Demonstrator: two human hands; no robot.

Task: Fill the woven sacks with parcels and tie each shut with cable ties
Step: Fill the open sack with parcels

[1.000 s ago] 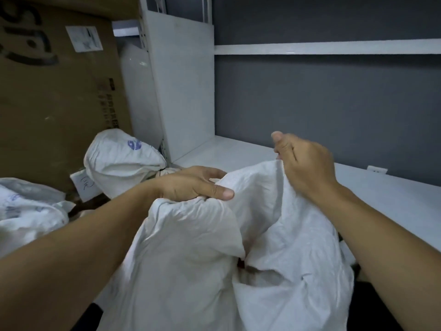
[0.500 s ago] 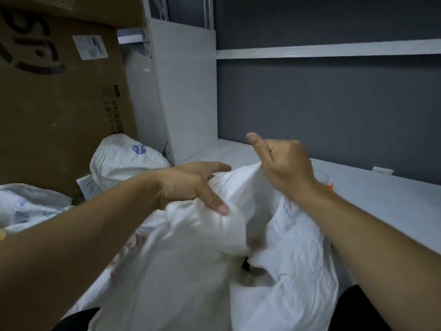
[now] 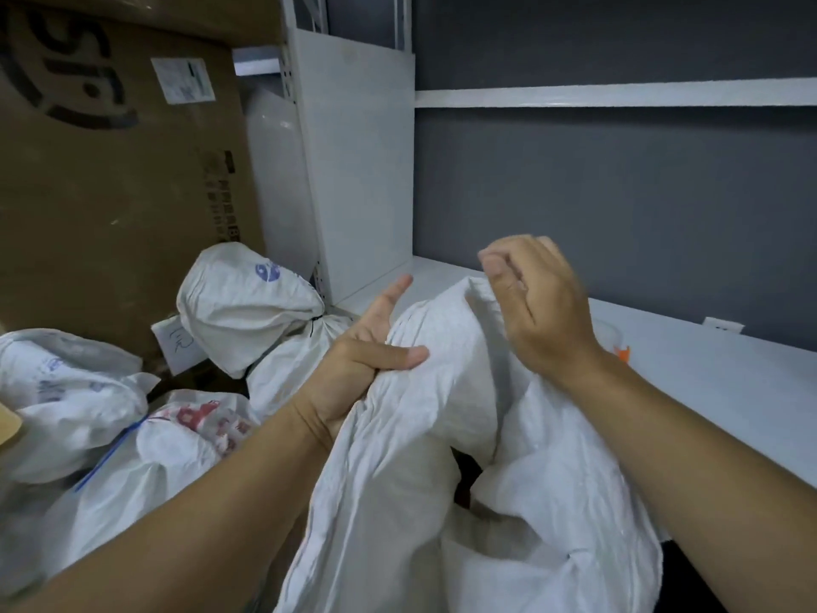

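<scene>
Left hand point(image 3: 353, 369) clamps the white woven sack point(image 3: 442, 457) with its thumb; right hand point(image 3: 537, 303) pinches the sack's top edge.

The left hand point(image 3: 358, 369) grips the gathered white woven sack point(image 3: 420, 480), thumb pressed across its folds. The right hand point(image 3: 535, 307) pinches the sack's upper edge. Tied sacks point(image 3: 247, 307) lie left, beside a cardboard box point(image 3: 110, 192).

Sack point(image 3: 442, 480) interior — dark, contents hidden; bottom edge cropped
</scene>
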